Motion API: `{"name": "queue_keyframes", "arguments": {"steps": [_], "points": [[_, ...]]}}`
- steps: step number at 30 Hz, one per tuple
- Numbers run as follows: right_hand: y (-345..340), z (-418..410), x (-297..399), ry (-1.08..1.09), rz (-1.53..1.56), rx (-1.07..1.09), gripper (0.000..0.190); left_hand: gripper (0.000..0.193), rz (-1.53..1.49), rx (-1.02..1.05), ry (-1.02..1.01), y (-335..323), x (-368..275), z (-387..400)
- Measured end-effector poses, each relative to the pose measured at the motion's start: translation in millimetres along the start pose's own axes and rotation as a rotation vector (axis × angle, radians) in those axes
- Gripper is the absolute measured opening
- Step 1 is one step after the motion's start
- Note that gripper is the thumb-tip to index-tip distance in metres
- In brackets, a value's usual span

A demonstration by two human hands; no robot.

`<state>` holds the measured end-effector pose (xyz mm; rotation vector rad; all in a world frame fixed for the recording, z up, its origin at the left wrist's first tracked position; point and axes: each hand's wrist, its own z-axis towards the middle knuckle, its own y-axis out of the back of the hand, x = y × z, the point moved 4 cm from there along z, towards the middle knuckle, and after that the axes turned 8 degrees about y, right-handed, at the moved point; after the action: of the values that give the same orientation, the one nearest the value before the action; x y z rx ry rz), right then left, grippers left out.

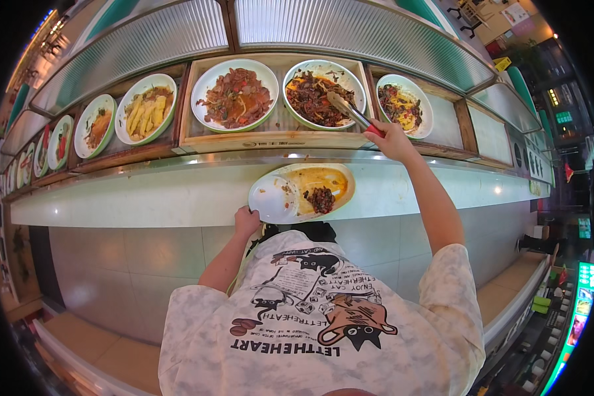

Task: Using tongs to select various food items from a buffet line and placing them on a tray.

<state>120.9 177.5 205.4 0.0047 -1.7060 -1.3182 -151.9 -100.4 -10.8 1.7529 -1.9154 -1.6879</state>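
My right hand [390,140] grips the red handle of metal food tongs [349,110]. The tongs' tips rest on the dark mixed dish in a white bowl [319,67] with a green outside. On the white counter ledge [198,190] below lies an oval white plate [272,203], mostly bare on its left, with orange oily sauce on its right. A small heap of the dark chopped food [321,199] sits in that sauce. My left hand [248,221] holds the plate's near left rim between thumb and fingers.
A wooden frame [277,140] holds the bowl beside a bowl of reddish sliced meat [235,96]. To the right stands a smaller bowl [401,109]; to the left a bowl of yellow strips [146,110] and several more. A ribbed clear guard [346,29] rises behind them.
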Motion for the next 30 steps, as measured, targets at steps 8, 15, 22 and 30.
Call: {"name": "queue_keyframes", "arguments": {"steps": [8,15,22,30], "points": [[8.9,-28.6,9.1,0.008,0.127,-0.126,0.037,0.021,-0.087,0.102,0.001,-17.0,-0.6,19.2],[-2.7,-63.5,-3.5,-0.008,0.138,-0.047,0.039,0.019,-0.147,0.111,0.029,-46.9,0.4,43.9],[-60.9,-89.8,-41.0,0.015,0.156,0.055,0.039,0.017,-0.2,0.173,-0.019,-67.7,-5.3,58.9],[-129.0,-100.2,-88.7,0.082,-0.072,0.187,0.038,0.018,-0.26,0.209,0.049,-65.7,-5.9,47.0]]}}
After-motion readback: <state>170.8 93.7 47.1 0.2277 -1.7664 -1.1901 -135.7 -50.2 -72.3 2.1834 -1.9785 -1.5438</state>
